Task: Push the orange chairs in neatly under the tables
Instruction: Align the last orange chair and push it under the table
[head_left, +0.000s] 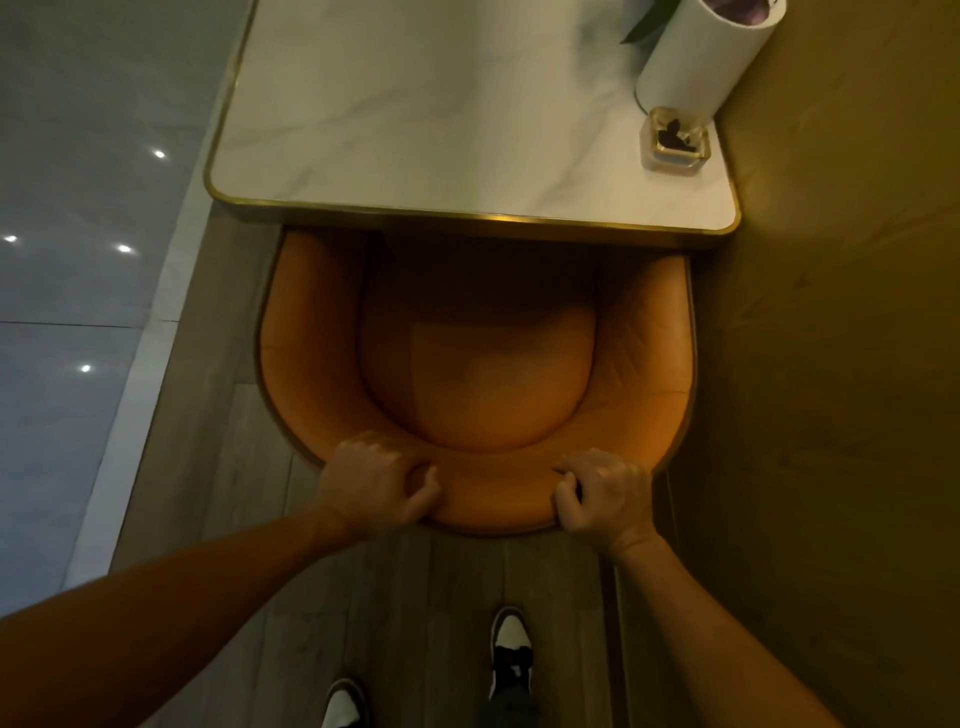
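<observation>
The floor (415, 597) fills the view, grey planks underfoot and glossy pale tiles off to the left with ceiling lights mirrored in them. A tan wall (831, 364) runs down the right side. Up top sits the worktop (415, 104), white marble with a gold rim, its right edge tight against that wall. Below it, the orange chair (483, 374), a rounded tub seat with a curved padded back; the front of its seat is tucked under the near edge of the worktop, while the back and most of the cushion stick out toward the person. Both bare arms reach forward. The left hand (376, 475) is curled closed over the top of the backrest, fingers wrapped on the padding, and the right hand (605, 493) is clamped shut on the same rim further right. Two black and white shoes (511, 654) stand on the planks behind the chair. On the worktop's far right corner stands a white tube (696, 57), and just in front of it a small clear square dish (675, 140) holding something dark.
</observation>
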